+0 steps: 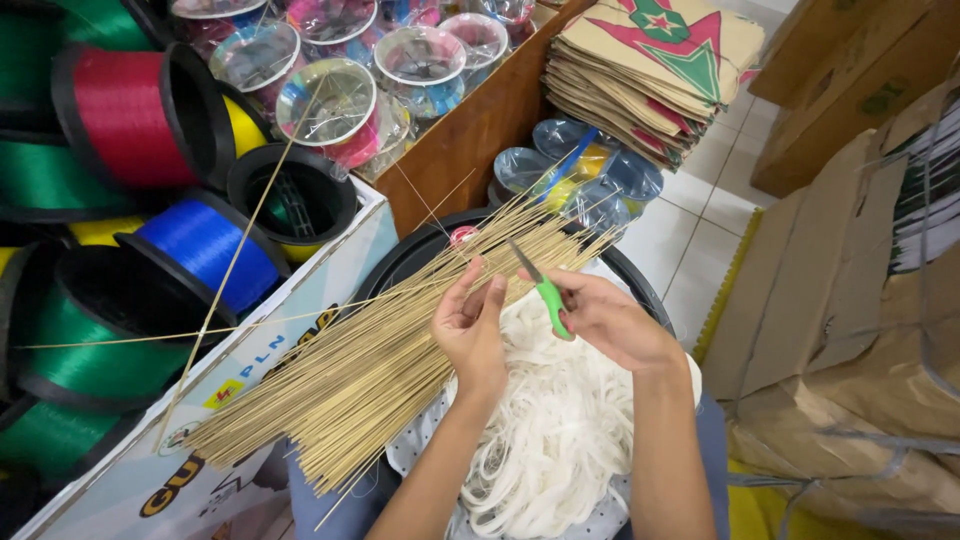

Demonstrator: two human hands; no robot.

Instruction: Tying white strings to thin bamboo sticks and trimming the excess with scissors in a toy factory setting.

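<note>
- Currently, left hand (470,325) rests on a bundle of thin sticks (390,360), fingers curled loosely over the upper stick ends; not a full fist.
- Right hand (605,320) is closed around scissors (540,285) with green handles; blades point up and to the left, tips at the fanned stick ends.
- Bundle lies across the lap and a black round tub (420,250). Long axis runs from lower left to upper right; upper ends fan out over the tub rim, lower ends splay near a printed box (150,470).
- White cord (550,430) lies heaped under the forearms, just beside the sticks.
- One loose stick (240,250) leans steeply over the box, apart from the bundle.
- Spools of line (200,245) in red, blue and green fill the box at left, near the bundle's lower side.
- Clear spools (330,100) sit behind, in a wooden crate.
- Stack of brown paper sheets (650,70) lies beyond the tub; cardboard boxes (850,300) stand at right, well apart.
</note>
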